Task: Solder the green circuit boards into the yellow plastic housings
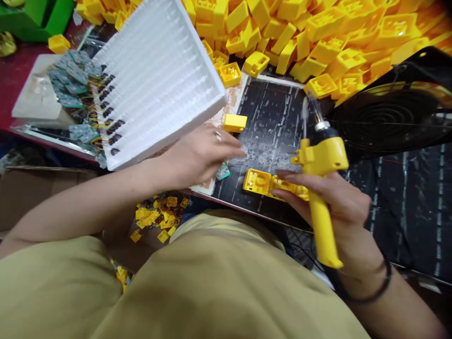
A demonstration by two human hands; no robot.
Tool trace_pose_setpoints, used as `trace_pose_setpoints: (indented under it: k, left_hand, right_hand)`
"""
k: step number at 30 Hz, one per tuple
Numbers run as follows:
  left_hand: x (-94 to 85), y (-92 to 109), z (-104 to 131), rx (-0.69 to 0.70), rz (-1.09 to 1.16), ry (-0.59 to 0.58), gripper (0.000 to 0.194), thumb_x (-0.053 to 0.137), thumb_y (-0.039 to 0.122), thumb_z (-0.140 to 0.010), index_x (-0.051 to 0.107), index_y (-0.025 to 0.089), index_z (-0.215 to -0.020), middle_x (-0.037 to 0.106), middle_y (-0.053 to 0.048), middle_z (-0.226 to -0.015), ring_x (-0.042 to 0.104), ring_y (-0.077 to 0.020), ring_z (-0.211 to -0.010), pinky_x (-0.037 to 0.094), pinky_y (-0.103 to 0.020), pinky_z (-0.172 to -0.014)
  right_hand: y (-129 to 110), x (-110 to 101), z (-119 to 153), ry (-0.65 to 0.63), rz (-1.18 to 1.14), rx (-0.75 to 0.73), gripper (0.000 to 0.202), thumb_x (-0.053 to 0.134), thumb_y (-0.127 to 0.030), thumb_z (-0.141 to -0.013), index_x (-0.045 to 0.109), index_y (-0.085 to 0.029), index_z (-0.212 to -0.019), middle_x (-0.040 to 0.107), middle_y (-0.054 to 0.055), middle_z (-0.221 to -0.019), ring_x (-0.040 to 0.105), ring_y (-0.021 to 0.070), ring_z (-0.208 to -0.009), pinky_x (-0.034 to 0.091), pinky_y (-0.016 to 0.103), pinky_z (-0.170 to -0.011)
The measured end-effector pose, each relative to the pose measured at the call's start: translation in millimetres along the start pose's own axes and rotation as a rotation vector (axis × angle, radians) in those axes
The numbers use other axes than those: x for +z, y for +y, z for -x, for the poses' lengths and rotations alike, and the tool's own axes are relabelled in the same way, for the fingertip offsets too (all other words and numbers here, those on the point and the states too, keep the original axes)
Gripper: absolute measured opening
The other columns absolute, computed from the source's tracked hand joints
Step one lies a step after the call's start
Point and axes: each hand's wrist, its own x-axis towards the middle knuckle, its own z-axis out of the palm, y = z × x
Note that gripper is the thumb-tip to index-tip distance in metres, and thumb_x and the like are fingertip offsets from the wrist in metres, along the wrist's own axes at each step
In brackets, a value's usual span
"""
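My right hand point(328, 197) is closed round a yellow soldering gun point(319, 188), its metal tip up; its thumb and finger also touch a small yellow housing at the end of a row. Beside them on the black mat lies an open yellow housing point(257, 181). My left hand point(206, 153), with a ring, hovers over the mat's left edge, fingers bent together; what they hold, if anything, is hidden. Just below it is a small green circuit board point(222, 172) with thin wires. A yellow block point(235, 123) lies above my left hand.
A white foam tray point(165, 80) stands at the left, with wired circuit boards point(72, 77) along its side. Yellow housings point(325, 42) are heaped at the back. A black fan point(391, 113) is at the right. Below the table edge, a box holds yellow parts point(158, 216).
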Motion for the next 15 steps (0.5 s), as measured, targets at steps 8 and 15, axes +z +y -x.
trace_pose_setpoints:
  k: [8,15]
  left_hand:
    - [30.6,15.0,9.5,-0.2,-0.314,0.127,0.031,0.047,0.036,-0.093,0.068,0.014,-0.101,0.069,-0.011,-0.102,0.061,-0.0279,-0.101,0.048,-0.041,-0.087]
    - [55.8,17.6,-19.8,-0.192,-0.304,0.108,0.022,0.052,0.028,-0.088,0.07,0.015,-0.09,0.07,-0.012,-0.107,0.058,-0.0325,-0.108,0.039,-0.051,-0.094]
  right_hand:
    - [6.2,-14.7,9.0,0.111,0.05,-0.126,0.027,0.079,-0.011,-0.072,0.066,-0.02,-0.093,0.068,-0.004,-0.066,0.061,0.0096,-0.052,0.048,0.02,-0.053]
    - [5.4,-25.3,21.3,0.059,0.101,-0.105,0.037,0.066,-0.028,-0.088,0.061,-0.026,-0.124,0.069,-0.004,-0.066,0.062,0.0113,-0.052,0.048,0.021,-0.053]
